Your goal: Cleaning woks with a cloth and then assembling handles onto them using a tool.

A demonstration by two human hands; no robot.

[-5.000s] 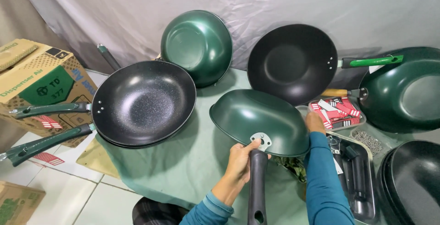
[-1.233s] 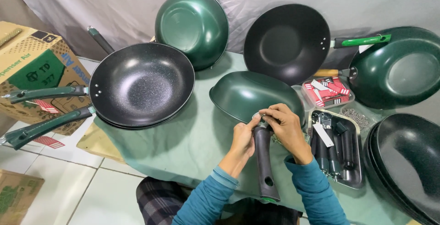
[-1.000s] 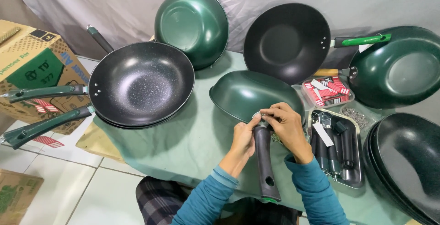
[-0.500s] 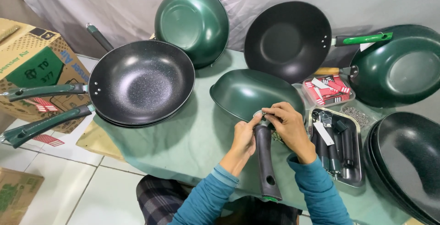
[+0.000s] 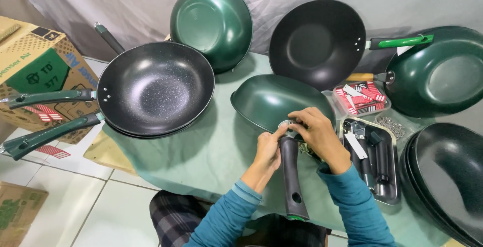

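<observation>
Item: green wok, upturned on the desk, its black handle pointing toward the person. Left hand: fingertips pinched at the handle's joint with the wok. Right hand: curled over the same joint, gripping it; what lies beneath is hidden. Adjacent: tray of handles and fittings just right; stacked black woks left. Handling advice: keep the handle square to the bracket, steadying the wok against rocking.
</observation>
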